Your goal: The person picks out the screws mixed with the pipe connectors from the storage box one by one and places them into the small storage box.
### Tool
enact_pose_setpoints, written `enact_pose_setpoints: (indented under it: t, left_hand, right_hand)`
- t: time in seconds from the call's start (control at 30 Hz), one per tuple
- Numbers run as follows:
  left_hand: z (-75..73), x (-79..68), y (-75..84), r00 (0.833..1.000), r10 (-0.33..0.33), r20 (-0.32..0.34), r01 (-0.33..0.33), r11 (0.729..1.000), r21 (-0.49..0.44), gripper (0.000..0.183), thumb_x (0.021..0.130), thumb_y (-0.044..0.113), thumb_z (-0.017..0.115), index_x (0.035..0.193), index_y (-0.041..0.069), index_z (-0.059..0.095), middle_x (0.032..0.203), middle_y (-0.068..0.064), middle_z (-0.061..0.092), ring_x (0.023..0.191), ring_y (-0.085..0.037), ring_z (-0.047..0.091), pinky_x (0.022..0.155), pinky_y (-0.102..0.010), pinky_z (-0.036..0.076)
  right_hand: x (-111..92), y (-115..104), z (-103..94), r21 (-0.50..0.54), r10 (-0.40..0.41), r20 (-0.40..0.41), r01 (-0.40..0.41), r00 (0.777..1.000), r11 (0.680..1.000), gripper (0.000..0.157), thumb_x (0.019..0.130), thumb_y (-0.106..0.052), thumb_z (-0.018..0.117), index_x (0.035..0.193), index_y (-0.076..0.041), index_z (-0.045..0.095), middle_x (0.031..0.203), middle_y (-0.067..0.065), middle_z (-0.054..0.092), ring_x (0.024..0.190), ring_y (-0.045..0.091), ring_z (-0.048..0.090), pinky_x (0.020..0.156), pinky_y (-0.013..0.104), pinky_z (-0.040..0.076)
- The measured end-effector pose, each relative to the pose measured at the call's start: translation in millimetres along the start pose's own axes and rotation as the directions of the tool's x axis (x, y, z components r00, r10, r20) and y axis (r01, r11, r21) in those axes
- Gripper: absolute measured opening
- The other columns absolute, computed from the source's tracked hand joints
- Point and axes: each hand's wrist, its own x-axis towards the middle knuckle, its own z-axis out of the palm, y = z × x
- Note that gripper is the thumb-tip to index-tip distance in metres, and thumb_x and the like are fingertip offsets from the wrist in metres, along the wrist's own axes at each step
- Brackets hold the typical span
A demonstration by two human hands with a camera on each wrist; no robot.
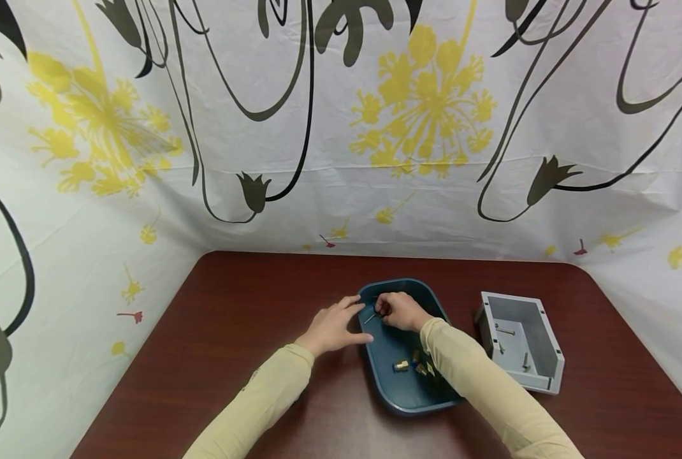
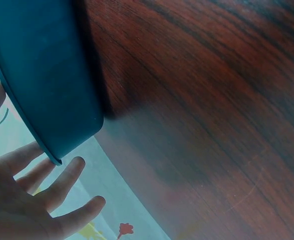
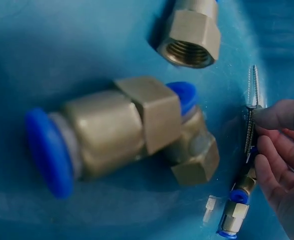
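A blue tray [image 1: 384, 376] stands on the table with brass push-in fittings [image 1: 401, 366] with blue collars inside. My right hand [image 1: 401, 311] is over its far part, thumb and fingers pinching a screw [image 3: 249, 129]. Another screw [image 3: 255, 85] lies close by in the tray. Larger in the right wrist view, the fittings [image 3: 106, 130] show hex bodies and a threaded opening. My left hand [image 1: 332, 326] is at the tray's left side, fingers spread and fairly straight. Its fingertips are at the rim [image 2: 24, 117] in the left wrist view.
Right of the tray stands a grey open box [image 1: 550, 335] with a few screws [image 1: 526, 361] lying inside. The dark red-brown table [image 1: 272, 287] carries both. A patterned white cloth [image 1: 329, 146] hangs behind and beside it.
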Motion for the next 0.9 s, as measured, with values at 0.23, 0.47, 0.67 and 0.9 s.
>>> enact_pose_setpoints:
  t: [0.23, 0.47, 0.67, 0.9]
  left_hand:
    - [1.1, -0.4, 0.1, 1.000, -0.004, 0.001, 0.004, 1.000, -0.012, 0.070, 0.077, 0.052, 0.060, 0.132, 0.012, 0.043, 0.139, -0.002, 0.030, 0.116, -0.023, 0.040, 0.088, -0.046, 0.034]
    - [1.2, -0.3, 0.3, 1.000, -0.005, 0.001, 0.005, 1.000, -0.011, 0.070, 0.076, 0.052, 0.059, 0.132, 0.013, 0.042, 0.139, -0.002, 0.030, 0.116, -0.022, 0.040, 0.088, -0.046, 0.034]
    - [0.6, -0.5, 0.0, 1.000, -0.006, -0.007, 0.006, 1.000, -0.009, 0.070, 0.076, 0.053, 0.060, 0.132, 0.014, 0.043, 0.138, -0.002, 0.031, 0.116, -0.022, 0.040, 0.089, -0.046, 0.034]
    - [-0.2, -0.9, 0.6, 1.000, 0.002, -0.008, -0.002, 1.000, -0.002, 0.070, 0.076, 0.053, 0.059, 0.132, 0.013, 0.043, 0.138, -0.002, 0.031, 0.115, -0.022, 0.041, 0.089, -0.045, 0.034]
  right_hand:
    - [-1.3, 0.5, 2.2, -0.044, -0.025, -0.014, 0.024, 1.000, 0.999, 0.017, 0.073, 0.001, 0.066, 0.086, -0.007, 0.060, 0.075, -0.002, 0.056, 0.067, 0.010, 0.052, 0.061, 0.028, 0.043]
    - [-1.9, 2.3, 1.6, -0.054, -0.023, -0.024, 0.022, 0.999, 0.998, 0.018, 0.074, 0.000, 0.066, 0.089, -0.008, 0.061, 0.080, 0.000, 0.058, 0.072, 0.012, 0.055, 0.065, 0.030, 0.045]
    - [-2.9, 1.9, 1.0, -0.065, 0.001, -0.016, -0.002, 1.000, 0.998, 0.017, 0.072, 0.000, 0.066, 0.087, -0.008, 0.062, 0.077, -0.001, 0.057, 0.068, 0.011, 0.052, 0.062, 0.030, 0.044]
    - [-4.6, 1.3, 2.0, -0.063, 0.022, 0.010, -0.022, 1.000, 0.998, 0.015, 0.072, 0.001, 0.066, 0.085, -0.007, 0.062, 0.076, -0.001, 0.056, 0.065, 0.011, 0.050, 0.060, 0.030, 0.044]
